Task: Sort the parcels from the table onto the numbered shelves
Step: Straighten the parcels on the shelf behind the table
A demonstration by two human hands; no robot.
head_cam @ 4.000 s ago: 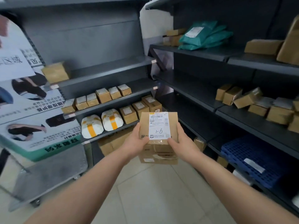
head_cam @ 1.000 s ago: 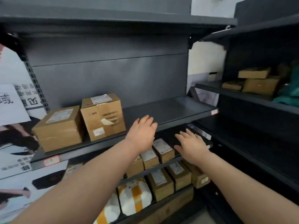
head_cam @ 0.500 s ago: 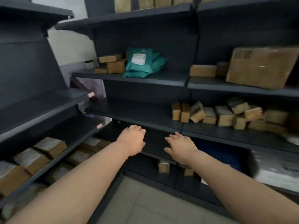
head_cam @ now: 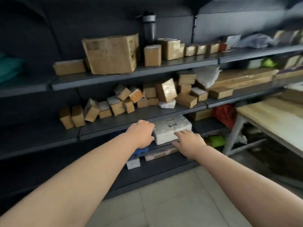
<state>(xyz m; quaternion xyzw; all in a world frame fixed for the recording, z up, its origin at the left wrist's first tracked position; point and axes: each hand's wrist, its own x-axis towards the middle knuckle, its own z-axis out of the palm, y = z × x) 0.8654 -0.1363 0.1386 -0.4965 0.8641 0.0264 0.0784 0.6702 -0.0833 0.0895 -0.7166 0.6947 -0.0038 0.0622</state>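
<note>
1. Your L hand [head_cam: 141, 134]: out in front, back up, fingers loosely curled under, nothing in it.
2. Your R hand [head_cam: 190, 141]: just right of the L, fingers straight & a bit spread, also holding nothing.
3. Between & just beyond both hands: white foam box [head_cam: 172, 128] w/ black scribble on top, lying flat on a low shelf level. L knuckles overlap its left corner, R fingertips its front edge (touching or not, can't tell, pic is blurred).
4. Below L hand: blue crate [head_cam: 141, 150], and a small white box [head_cam: 133, 163] under that, near the floor.
5. Above the hands: shelf [head_cam: 101, 125] w/ a heap of small brown parcels [head_cam: 127, 100], many tilted & leaning on each other.
6. One level higher: big cardboard box [head_cam: 111, 54], smaller boxes in a row to its right, dark bottle [head_cam: 149, 27] upright behind.
7. Right of R hand: green bundle [head_cam: 216, 140] low down, red bag [head_cam: 224, 113] above it, then the table [head_cam: 270, 115] w/ pale wood top & white legs, well apart from your hands.
8. Far left of L hand: teal bags [head_cam: 8, 68] at the pic's edge.
</note>
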